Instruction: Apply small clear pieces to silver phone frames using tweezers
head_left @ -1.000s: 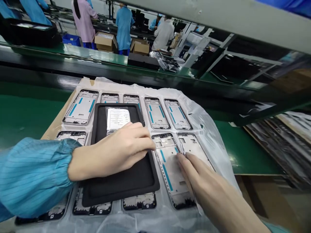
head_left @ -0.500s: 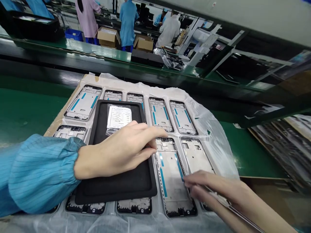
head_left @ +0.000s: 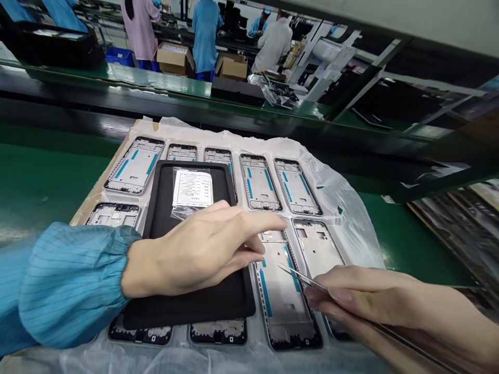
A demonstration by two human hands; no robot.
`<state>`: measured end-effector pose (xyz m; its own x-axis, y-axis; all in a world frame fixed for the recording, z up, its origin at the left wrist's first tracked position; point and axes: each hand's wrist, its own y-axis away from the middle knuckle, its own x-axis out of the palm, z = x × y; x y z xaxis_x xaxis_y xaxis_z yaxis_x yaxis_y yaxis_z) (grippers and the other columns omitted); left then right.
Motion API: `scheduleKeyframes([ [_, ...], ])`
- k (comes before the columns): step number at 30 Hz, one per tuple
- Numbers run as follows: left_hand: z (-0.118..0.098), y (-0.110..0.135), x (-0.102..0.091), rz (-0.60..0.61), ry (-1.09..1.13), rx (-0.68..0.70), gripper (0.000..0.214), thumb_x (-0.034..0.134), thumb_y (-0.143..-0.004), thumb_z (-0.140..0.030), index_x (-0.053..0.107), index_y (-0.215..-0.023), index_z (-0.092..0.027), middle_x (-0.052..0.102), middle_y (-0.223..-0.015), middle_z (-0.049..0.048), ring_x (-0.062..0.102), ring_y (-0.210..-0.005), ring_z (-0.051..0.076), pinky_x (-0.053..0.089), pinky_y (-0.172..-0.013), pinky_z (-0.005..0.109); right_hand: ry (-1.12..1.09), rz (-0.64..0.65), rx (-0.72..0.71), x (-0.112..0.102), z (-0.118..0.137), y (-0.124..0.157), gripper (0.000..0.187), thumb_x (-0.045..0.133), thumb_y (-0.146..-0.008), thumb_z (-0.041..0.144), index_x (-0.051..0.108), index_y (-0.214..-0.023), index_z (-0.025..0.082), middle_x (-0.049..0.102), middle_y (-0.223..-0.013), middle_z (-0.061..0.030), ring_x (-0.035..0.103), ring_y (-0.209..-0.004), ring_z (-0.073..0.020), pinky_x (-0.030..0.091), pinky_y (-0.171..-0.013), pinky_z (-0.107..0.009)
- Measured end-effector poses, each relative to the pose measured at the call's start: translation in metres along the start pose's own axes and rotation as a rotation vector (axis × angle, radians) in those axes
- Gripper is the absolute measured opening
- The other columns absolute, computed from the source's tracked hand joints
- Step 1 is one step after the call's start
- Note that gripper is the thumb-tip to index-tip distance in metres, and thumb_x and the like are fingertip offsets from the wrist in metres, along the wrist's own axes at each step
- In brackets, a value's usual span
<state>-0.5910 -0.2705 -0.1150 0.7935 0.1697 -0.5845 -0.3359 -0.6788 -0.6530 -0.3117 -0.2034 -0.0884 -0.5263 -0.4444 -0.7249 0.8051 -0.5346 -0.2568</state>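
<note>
My left hand (head_left: pixel 202 249) reaches over the black tray (head_left: pixel 195 304). Its index finger is stretched out while the thumb and another finger meet; whatever is between them is too small to make out. Below these fingertips lies a silver phone frame (head_left: pixel 284 306) with blue strips along both sides. Metal tweezers (head_left: pixel 302 276) are gripped in my right hand (head_left: pixel 362 293), their tips over that frame near its right blue strip (head_left: pixel 291 262). Contact between tips and frame cannot be told. A labelled clear bag (head_left: pixel 193 188) sits on the tray.
More phone frames (head_left: pixel 260 182) lie in the white moulded tray (head_left: pixel 286 212) around the black one. Translucent sheeting (head_left: pixel 353 234) spreads at the right. Stacked flat panels (head_left: pixel 456 223) stand farther right. Beyond a dark rail, people (head_left: pixel 205 36) work near cardboard boxes (head_left: pixel 173 58).
The right hand has moved slightly right, and the tweezer tips now show, pointing up-left over the frame. The left hand has shifted a little right and down, its index finger stretched farther out.
</note>
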Motion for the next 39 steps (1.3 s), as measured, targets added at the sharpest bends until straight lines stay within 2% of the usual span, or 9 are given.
scheduleKeyframes([
  [2, -0.001, 0.0, 0.0, 0.005, -0.011, -0.018, 0.034, 0.054, -0.108, -0.017, 0.04, -0.139, -0.022, 0.08, -0.102, 0.0002, 0.077, -0.089, 0.014, 0.052, -0.087, 0.031, -0.02, 0.115, -0.104, -0.006, -0.002, -0.011, 0.01, 0.069, -0.098, 0.015, 0.072, -0.098, 0.024, 0.077, -0.088, -0.0019, 0.075, -0.072, -0.0138, 0.063, -0.067, -0.017],
  [4, -0.002, 0.0, 0.0, 0.01, -0.016, -0.033, 0.034, 0.053, -0.108, -0.017, 0.04, -0.14, -0.023, 0.08, -0.098, -0.0008, 0.078, -0.089, 0.015, 0.053, -0.088, 0.031, -0.038, 0.187, -0.174, -0.009, -0.004, -0.018, 0.024, 0.068, -0.095, 0.004, 0.071, -0.106, 0.025, 0.078, -0.092, -0.0013, 0.077, -0.076, -0.0138, 0.063, -0.068, -0.015],
  [10, -0.003, 0.001, -0.001, 0.023, 0.013, -0.059, 0.036, 0.055, -0.108, -0.018, 0.042, -0.141, -0.024, 0.081, -0.1, 0.0001, 0.078, -0.09, 0.014, 0.054, -0.09, 0.031, -0.165, -0.007, -0.175, 0.004, -0.004, -0.018, 0.017, 0.064, -0.102, 0.014, 0.068, -0.108, 0.029, 0.078, -0.091, -0.0016, 0.078, -0.077, -0.0159, 0.065, -0.068, -0.018],
  [16, -0.005, 0.0, -0.001, 0.022, 0.019, -0.077, 0.037, 0.056, -0.105, -0.014, 0.043, -0.139, -0.022, 0.081, -0.101, 0.0002, 0.078, -0.091, 0.015, 0.054, -0.091, 0.03, -0.169, 0.073, -0.166, 0.003, -0.003, -0.023, 0.029, 0.067, -0.095, 0.004, 0.067, -0.11, 0.029, 0.078, -0.093, 0.0009, 0.078, -0.08, -0.0141, 0.065, -0.07, -0.016],
  [21, -0.004, 0.0, -0.001, 0.005, 0.047, -0.069, 0.038, 0.059, -0.104, -0.013, 0.043, -0.138, -0.021, 0.08, -0.104, 0.0023, 0.078, -0.091, 0.014, 0.055, -0.09, 0.031, -0.192, 0.011, -0.169, 0.007, -0.011, -0.019, 0.022, 0.065, -0.1, 0.01, 0.067, -0.112, 0.029, 0.078, -0.095, -0.0008, 0.078, -0.083, -0.0154, 0.065, -0.069, -0.018],
  [25, -0.002, 0.002, 0.001, -0.002, 0.039, -0.075, 0.039, 0.06, -0.104, -0.015, 0.044, -0.138, -0.022, 0.08, -0.101, 0.0013, 0.077, -0.092, 0.015, 0.056, -0.09, 0.031, -0.228, 0.015, -0.166, 0.008, -0.011, -0.02, 0.026, 0.066, -0.098, 0.007, 0.069, -0.112, 0.029, 0.079, -0.093, -0.0021, 0.079, -0.079, -0.0184, 0.066, -0.065, -0.021],
  [29, 0.0, 0.004, 0.001, -0.008, 0.034, -0.063, 0.04, 0.061, -0.103, -0.014, 0.045, -0.139, -0.02, 0.08, -0.097, 0.0009, 0.075, -0.092, 0.014, 0.055, -0.091, 0.029, -0.271, 0.016, -0.163, 0.01, -0.008, -0.023, 0.028, 0.065, -0.097, 0.004, 0.069, -0.111, 0.029, 0.079, -0.092, -0.0014, 0.079, -0.079, -0.0169, 0.066, -0.067, -0.02],
  [35, -0.002, 0.007, 0.001, -0.013, 0.042, -0.137, 0.048, 0.058, -0.103, -0.015, 0.044, -0.147, -0.029, 0.081, -0.097, -0.0007, 0.076, -0.088, 0.016, 0.059, -0.087, 0.031, -0.32, -0.094, -0.259, 0.016, -0.007, -0.031, 0.018, 0.071, -0.094, 0.004, 0.067, -0.098, 0.02, 0.078, -0.089, -0.0054, 0.077, -0.078, -0.0158, 0.064, -0.071, -0.021],
  [39, 0.001, 0.018, 0.002, -0.046, -0.045, -0.217, 0.038, 0.063, -0.099, -0.028, 0.055, -0.135, -0.038, 0.081, -0.089, -0.0072, 0.077, -0.071, 0.015, 0.064, -0.072, 0.023, -0.382, -0.151, -0.34, 0.022, -0.007, -0.037, 0.012, 0.074, -0.095, 0.011, 0.064, -0.091, 0.016, 0.078, -0.088, -0.0081, 0.077, -0.08, -0.0142, 0.063, -0.076, -0.018],
])
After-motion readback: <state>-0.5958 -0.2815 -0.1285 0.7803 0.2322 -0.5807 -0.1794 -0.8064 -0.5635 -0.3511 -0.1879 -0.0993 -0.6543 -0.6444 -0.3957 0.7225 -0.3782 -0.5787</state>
